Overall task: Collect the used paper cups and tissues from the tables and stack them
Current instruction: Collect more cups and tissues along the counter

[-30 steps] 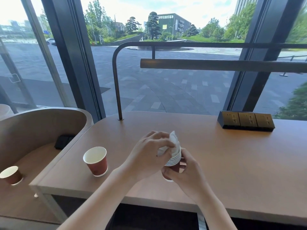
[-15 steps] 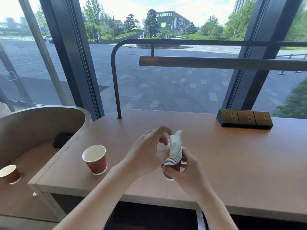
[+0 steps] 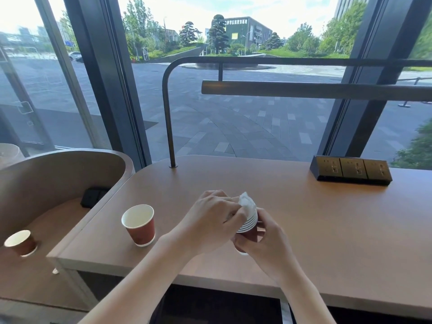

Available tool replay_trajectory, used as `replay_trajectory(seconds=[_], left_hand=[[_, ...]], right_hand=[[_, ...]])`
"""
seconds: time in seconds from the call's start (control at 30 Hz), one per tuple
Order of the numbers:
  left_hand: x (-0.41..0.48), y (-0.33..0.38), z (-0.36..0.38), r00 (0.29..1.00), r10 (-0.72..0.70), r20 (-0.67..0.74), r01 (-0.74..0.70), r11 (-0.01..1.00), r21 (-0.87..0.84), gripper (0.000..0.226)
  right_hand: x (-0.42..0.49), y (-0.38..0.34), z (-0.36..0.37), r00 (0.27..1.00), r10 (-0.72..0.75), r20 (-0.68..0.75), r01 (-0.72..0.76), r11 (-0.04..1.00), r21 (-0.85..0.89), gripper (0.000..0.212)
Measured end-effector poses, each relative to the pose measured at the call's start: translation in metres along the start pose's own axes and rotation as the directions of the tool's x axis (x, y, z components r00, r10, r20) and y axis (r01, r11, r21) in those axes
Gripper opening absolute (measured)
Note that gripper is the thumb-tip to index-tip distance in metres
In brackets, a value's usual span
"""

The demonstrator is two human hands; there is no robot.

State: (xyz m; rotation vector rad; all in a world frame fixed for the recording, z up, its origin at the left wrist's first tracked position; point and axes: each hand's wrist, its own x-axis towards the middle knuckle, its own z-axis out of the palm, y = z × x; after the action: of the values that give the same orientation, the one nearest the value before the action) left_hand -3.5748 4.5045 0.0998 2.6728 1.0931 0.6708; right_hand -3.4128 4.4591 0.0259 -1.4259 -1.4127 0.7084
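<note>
Pressing a tissue (image 3: 246, 202) into the cup stack (image 3: 248, 224) gripped by the right hand (image 3: 264, 239), the left hand (image 3: 210, 220) pinches it; two cups (image 3: 139, 224) (image 3: 20, 242) remain uncollected.

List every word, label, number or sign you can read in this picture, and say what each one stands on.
White characters on the dark green building beyond the window: there, but too small and blurred to read.
Faint dark print on the red paper cup standing on the brown wooden table: too blurred to read.
Black and brass socket block: no readable marking.
Nothing else bears text.
</note>
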Motion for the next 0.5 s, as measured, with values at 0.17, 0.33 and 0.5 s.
replay_trajectory(seconds=[0.17, 0.33, 0.5], left_hand=[[0.001, 0.002, -0.001, 0.996, -0.09, -0.013, 0.088, 0.992, -0.093, 0.041], [0.002, 0.001, 0.001, 0.996, -0.084, 0.03, 0.086, 0.995, -0.051, 0.042], [0.003, -0.004, 0.012, 0.998, 0.001, -0.066, 0.0, 1.0, 0.021, 0.038]], right_hand=[[-0.001, 0.002, 0.0, 1.0, 0.008, 0.013, -0.008, 1.0, -0.005, 0.049], [-0.002, 0.003, -0.004, 1.0, 0.018, 0.016, -0.018, 1.0, 0.009, 0.048], [-0.003, 0.002, -0.008, 1.0, 0.002, -0.005, -0.002, 0.999, 0.033, 0.047]])
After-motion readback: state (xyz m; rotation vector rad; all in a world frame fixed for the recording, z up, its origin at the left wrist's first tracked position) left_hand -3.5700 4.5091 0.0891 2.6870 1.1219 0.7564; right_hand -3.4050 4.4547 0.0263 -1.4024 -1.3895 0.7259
